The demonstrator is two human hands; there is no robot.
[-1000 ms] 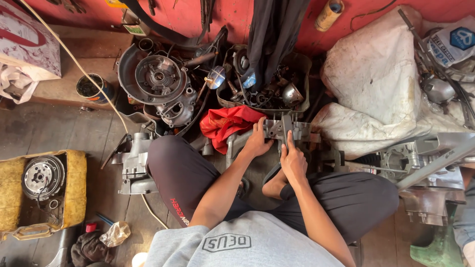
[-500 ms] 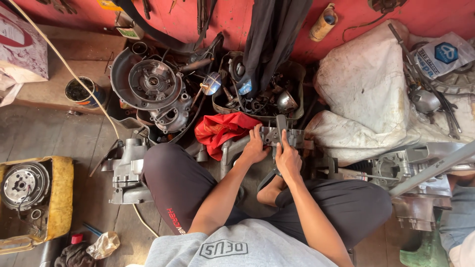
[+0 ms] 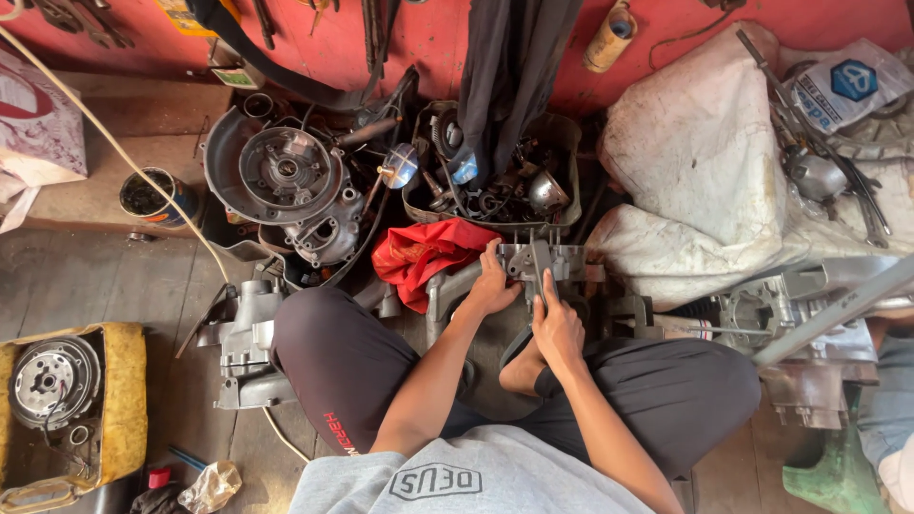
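Both hands had shifted slightly: left hand [image 3: 492, 284] gripped the grey engine casing [image 3: 543, 262] mid-frame, right hand [image 3: 557, 324] pressed a dark tool [image 3: 541, 266] onto it, work seemingly unfinished.

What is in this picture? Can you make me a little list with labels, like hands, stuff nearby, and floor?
Place: wooden plank floor below a red wall
Person: sits cross-legged in dark trousers
Left hand: grips the grey metal engine casing
Right hand: holds a dark slim tool against that casing
Beside the left hand: crumpled red cloth
Further left: round grey engine cover
Right side: big white sack
Bottom left: yellow plastic tub with a round metal part
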